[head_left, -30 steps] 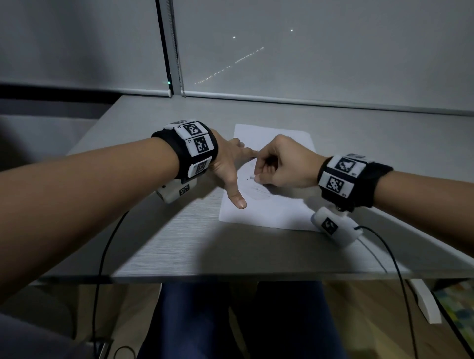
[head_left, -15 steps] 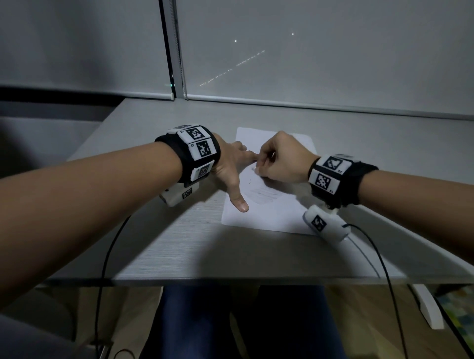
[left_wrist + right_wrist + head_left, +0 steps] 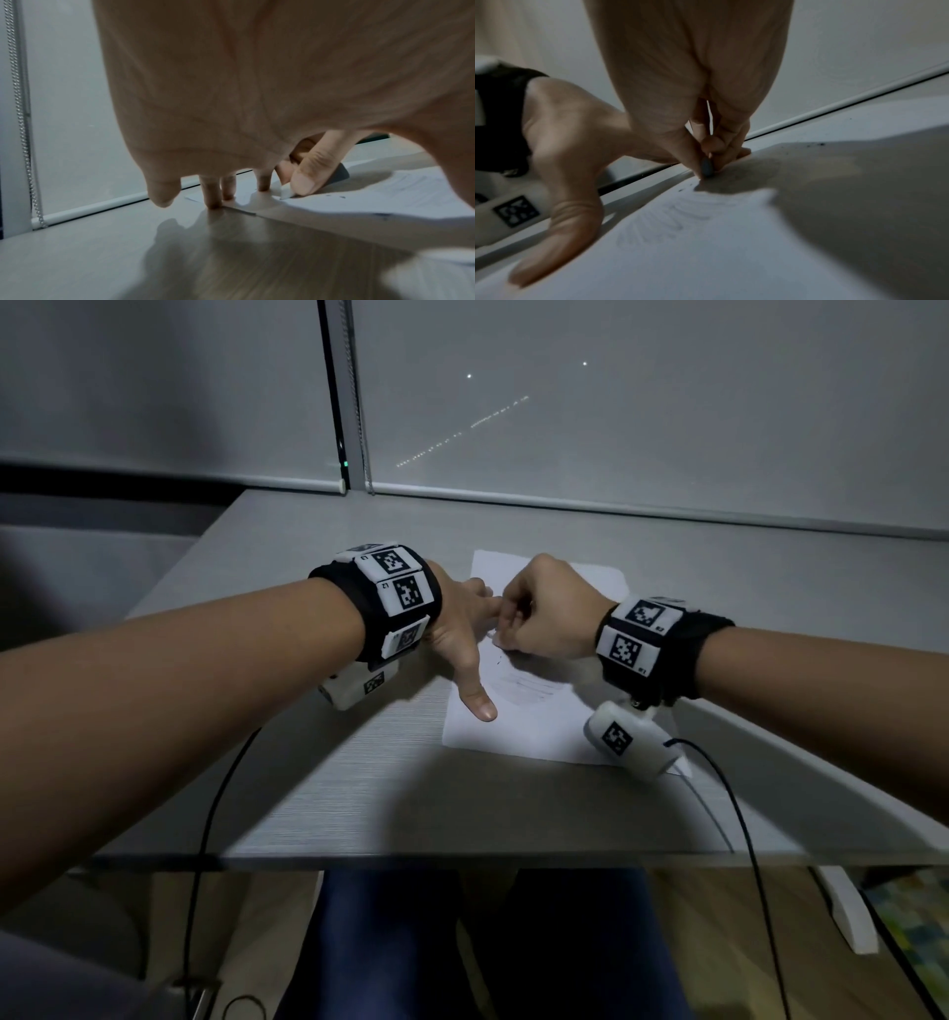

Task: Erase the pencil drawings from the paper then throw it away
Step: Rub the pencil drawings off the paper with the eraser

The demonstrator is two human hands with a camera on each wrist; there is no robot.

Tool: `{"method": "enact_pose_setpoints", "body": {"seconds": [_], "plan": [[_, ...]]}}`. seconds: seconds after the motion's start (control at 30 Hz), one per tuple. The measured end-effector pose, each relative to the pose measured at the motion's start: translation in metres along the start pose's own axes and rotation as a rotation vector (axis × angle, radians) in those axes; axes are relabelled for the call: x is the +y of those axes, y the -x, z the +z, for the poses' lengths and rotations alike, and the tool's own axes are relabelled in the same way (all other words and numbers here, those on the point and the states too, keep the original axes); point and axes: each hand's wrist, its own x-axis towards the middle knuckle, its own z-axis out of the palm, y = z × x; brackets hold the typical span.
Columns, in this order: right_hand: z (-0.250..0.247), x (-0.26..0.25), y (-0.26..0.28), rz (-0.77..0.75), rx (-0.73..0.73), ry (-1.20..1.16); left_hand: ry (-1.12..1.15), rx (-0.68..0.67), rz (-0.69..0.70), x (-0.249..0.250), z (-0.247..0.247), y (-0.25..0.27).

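Shifted slightly farther up, eraser (image 3: pixel 286 191) rubs smudged, faintly pencilled paper (image 3: pixel 534 721).

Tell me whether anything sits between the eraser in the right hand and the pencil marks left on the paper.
Nothing visible does. The right hand pinches the eraser with its tip already on the paper. The remaining faint pencil marks lie uncovered on the sheet. The left hand presses the paper beside them, not over them.
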Motion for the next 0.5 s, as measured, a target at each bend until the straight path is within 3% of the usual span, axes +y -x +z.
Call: {"method": "enact_pose_setpoints", "body": {"seconds": [0.2, 0.4, 0.5], "plan": [[-0.014, 0.026, -0.006, 0.134, 0.075, 0.032, 0.035, 0.027, -0.005, 0.000, -0.001, 0.007], [0.007, 0.001, 0.001, 0.016, 0.037, -0.053, 0.031, 0.015, -0.018, -0.001, 0.000, 0.004], [0.005, 0.004, -0.003, 0.035, 0.041, -0.070, 0.057, 0.027, -0.010, -0.001, 0.001, 0.007]]}}
